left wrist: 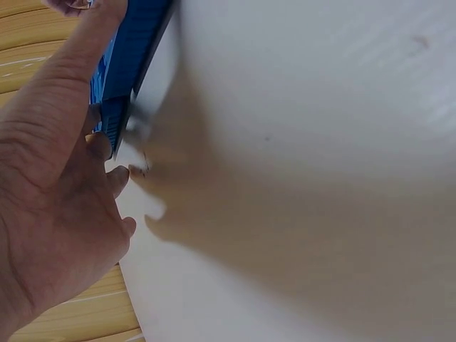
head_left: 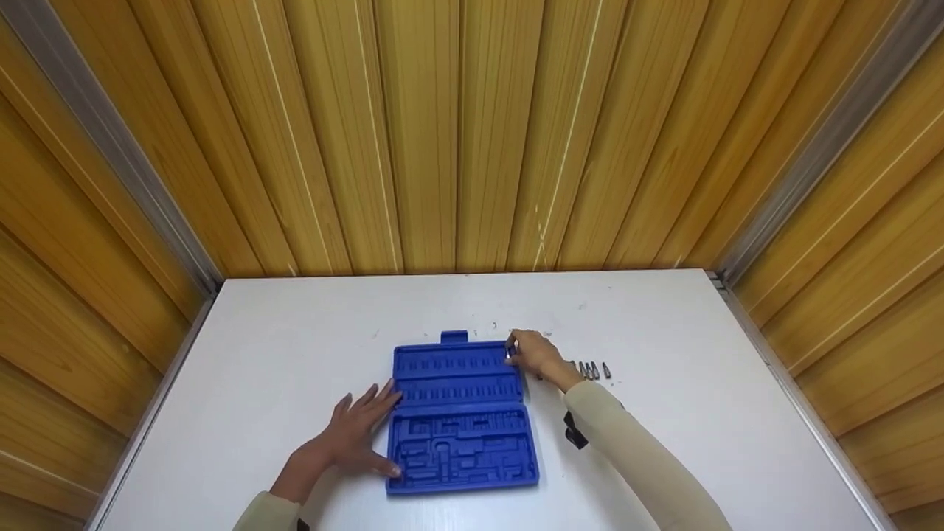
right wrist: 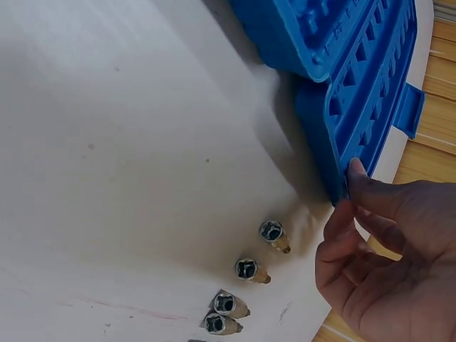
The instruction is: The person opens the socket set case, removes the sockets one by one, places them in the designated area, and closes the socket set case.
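Note:
A blue plastic socket-set case [head_left: 463,445] lies unfolded on the table, its moulded slots facing up. Along its left side my left hand [head_left: 356,430] is spread, the thumb on the lower half's rim and the fingertips touching the edge near the hinge. My right hand [head_left: 537,352] is at the upper right corner, thumb and fingers pinching a small shiny metal piece, apparently a bit socket, mostly hidden by the fingers. In the right wrist view, the thumb [right wrist: 370,189] touches the case's rim. Several metal bit sockets [right wrist: 246,270] stand or lie beside the right hand.
The white table [head_left: 664,435] carries the case and the sockets. Wood-patterned panels [head_left: 457,140] rise behind it and at both sides. A latch tab [head_left: 454,337] sticks out from the case's far edge.

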`<state>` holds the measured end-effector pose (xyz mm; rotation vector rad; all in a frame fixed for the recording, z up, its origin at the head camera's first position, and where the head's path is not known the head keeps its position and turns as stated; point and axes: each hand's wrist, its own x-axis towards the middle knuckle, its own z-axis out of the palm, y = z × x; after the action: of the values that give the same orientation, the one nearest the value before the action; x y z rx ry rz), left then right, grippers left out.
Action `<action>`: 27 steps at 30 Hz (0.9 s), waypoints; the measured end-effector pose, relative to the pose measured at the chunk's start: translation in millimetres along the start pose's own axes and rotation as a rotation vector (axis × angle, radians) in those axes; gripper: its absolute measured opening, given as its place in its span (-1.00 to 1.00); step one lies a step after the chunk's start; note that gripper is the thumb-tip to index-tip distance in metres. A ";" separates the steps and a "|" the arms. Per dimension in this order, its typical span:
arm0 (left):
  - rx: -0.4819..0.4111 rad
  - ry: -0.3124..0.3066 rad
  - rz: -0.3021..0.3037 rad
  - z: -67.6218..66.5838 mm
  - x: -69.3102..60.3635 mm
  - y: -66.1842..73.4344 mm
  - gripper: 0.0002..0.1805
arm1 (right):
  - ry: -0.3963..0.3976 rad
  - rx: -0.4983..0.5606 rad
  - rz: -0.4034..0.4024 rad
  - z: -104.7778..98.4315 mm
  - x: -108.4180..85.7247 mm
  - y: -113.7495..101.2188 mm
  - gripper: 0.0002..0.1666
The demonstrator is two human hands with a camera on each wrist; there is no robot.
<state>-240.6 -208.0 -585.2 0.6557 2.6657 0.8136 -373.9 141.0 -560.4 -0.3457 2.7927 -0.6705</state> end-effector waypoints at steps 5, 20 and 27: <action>0.003 -0.003 -0.016 -1.3 -0.1 1.4 0.42 | 0.005 0.051 0.024 0.3 -3.7 -1.7 -0.68; 0.036 -0.029 -0.030 -3.1 0.8 3.9 0.43 | 0.168 0.199 -0.129 9.3 -10.8 9.0 -0.90; 0.066 -0.026 -0.039 0.7 1.7 4.4 0.43 | 0.239 0.211 -0.105 13.0 -13.5 7.7 -0.89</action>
<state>-240.3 -203.6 -583.4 0.6235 2.6828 0.7042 -358.7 146.2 -572.8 -0.3953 2.9024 -1.0869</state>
